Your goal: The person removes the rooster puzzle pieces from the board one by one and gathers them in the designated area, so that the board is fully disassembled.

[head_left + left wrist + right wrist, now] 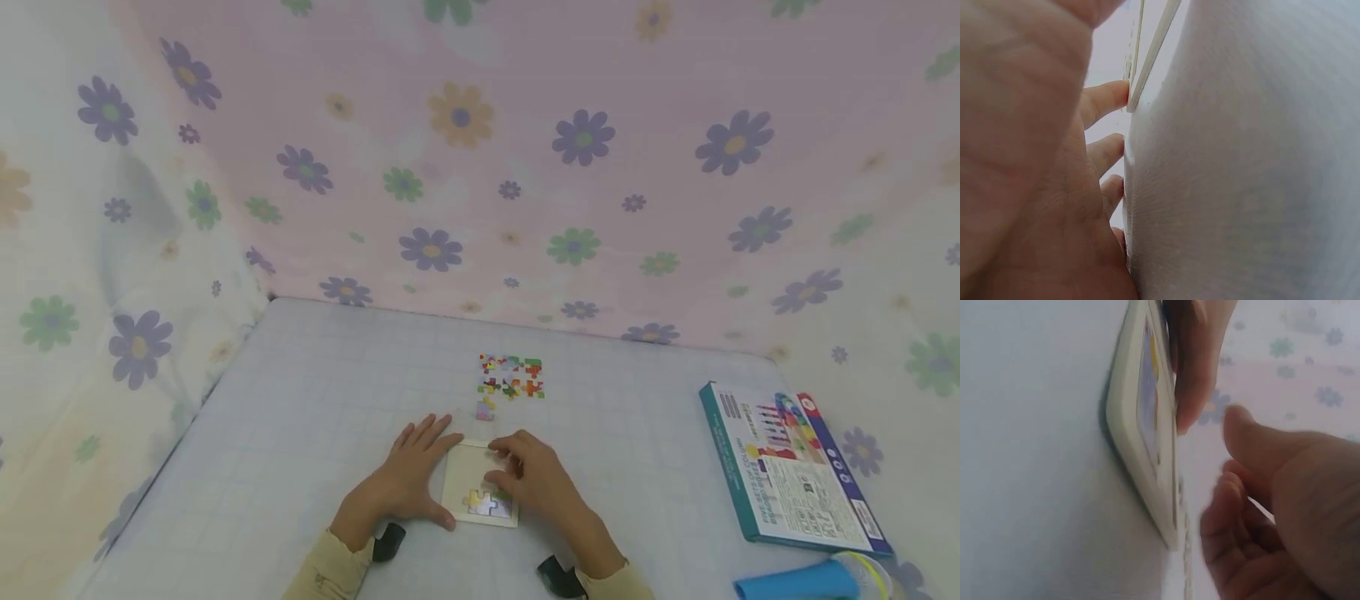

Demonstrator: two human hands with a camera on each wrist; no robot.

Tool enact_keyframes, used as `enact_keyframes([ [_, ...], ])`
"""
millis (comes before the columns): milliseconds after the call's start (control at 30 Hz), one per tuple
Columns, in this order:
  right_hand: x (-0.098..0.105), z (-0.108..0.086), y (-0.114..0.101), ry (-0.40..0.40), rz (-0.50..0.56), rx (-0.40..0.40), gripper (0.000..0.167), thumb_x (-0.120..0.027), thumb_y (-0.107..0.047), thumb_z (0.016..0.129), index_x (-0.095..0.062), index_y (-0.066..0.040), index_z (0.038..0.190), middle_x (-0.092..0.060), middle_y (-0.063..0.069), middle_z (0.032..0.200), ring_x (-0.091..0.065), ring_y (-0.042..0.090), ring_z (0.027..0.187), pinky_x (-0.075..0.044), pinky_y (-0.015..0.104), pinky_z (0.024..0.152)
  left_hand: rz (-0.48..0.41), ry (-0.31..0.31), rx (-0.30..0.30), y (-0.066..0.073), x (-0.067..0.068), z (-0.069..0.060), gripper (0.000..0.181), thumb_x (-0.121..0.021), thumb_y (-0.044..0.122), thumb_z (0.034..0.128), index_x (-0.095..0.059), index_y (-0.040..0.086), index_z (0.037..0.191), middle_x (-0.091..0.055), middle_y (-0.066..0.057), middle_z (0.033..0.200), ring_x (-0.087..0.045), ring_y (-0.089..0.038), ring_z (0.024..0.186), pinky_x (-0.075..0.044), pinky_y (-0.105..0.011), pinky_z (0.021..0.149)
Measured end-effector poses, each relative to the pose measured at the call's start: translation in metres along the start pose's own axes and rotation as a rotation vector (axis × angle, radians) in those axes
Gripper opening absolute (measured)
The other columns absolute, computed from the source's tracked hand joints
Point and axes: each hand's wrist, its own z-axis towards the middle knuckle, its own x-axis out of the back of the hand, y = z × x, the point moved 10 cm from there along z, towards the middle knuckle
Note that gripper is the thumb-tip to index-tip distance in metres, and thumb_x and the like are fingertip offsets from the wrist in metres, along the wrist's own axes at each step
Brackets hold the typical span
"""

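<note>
A square cream puzzle tray (467, 467) lies on the table, with joined puzzle pieces (483, 502) along its near side. My left hand (408, 471) is spread at the tray's left edge, its thumb by the near left corner and its index finger by the far left one. In the left wrist view a fingertip (1119, 94) touches the tray's rim. Over the tray's right part hovers my right hand (536, 475), its fingers loosely curled. The right wrist view shows its thumb (1247, 428) apart from the fingers, with nothing seen between them.
Beyond the tray several loose puzzle pieces (512, 377) lie in rows, and one more piece (485, 410) sits nearer. A flat printed box (795, 475) lies at the right, with a blue cylindrical thing (798, 582) in front of it. Flowered cloth (510, 150) hangs behind the table.
</note>
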Motion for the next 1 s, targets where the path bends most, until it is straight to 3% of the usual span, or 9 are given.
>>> enact_keyframes([
  [133, -0.017, -0.017, -0.009, -0.157, -0.026, -0.005, 0.042, -0.084, -0.031, 0.083, -0.071, -0.011, 0.118, -0.062, -0.007, 0.096, -0.046, -0.002, 0.072, -0.045, 0.016, 0.063, 0.003, -0.004, -0.003, -0.001, -0.001, 0.0, 0.121, -0.091, 0.065, 0.0571, -0.038, 0.02, 0.157, -0.017, -0.008, 0.172, -0.009, -0.034, 0.16, -0.007, -0.06, 0.129],
  [233, -0.025, -0.023, -0.011, -0.206, -0.083, -0.046, 0.047, -0.085, -0.034, 0.082, -0.071, -0.01, 0.119, -0.061, -0.007, 0.099, -0.045, -0.001, 0.073, -0.043, 0.016, 0.065, 0.002, -0.001, -0.006, -0.001, -0.001, 0.0, 0.121, -0.091, 0.065, 0.0571, -0.038, 0.02, 0.157, -0.017, -0.008, 0.172, -0.009, -0.034, 0.16, -0.007, -0.06, 0.129],
  [367, -0.029, -0.024, -0.011, -0.217, -0.132, -0.093, 0.046, -0.086, -0.034, 0.081, -0.073, -0.011, 0.118, -0.062, -0.01, 0.098, -0.045, 0.0, 0.073, -0.042, 0.016, 0.065, 0.007, -0.003, 0.001, -0.002, -0.002, 0.0, 0.121, -0.09, 0.066, 0.0572, -0.038, 0.022, 0.157, -0.017, -0.006, 0.173, -0.009, -0.033, 0.161, -0.007, -0.059, 0.129],
  [633, -0.033, -0.025, -0.011, -0.201, -0.115, -0.056, 0.033, -0.088, -0.028, 0.079, -0.078, -0.015, 0.108, -0.062, -0.013, 0.095, -0.045, -0.003, 0.072, -0.045, 0.015, 0.064, -0.01, -0.009, 0.0, -0.002, -0.002, 0.0, 0.12, -0.091, 0.065, 0.0577, -0.038, 0.021, 0.157, -0.016, -0.007, 0.173, -0.009, -0.034, 0.16, -0.006, -0.06, 0.129],
  [1000, -0.031, -0.022, -0.008, -0.212, -0.112, -0.105, 0.041, -0.089, -0.033, 0.077, -0.073, -0.014, 0.11, -0.057, -0.011, 0.092, -0.046, 0.0, 0.075, -0.045, 0.016, 0.066, -0.011, 0.002, -0.007, -0.002, 0.001, 0.001, 0.121, -0.091, 0.065, 0.0564, -0.039, 0.02, 0.156, -0.018, -0.008, 0.172, -0.01, -0.035, 0.16, -0.007, -0.061, 0.129],
])
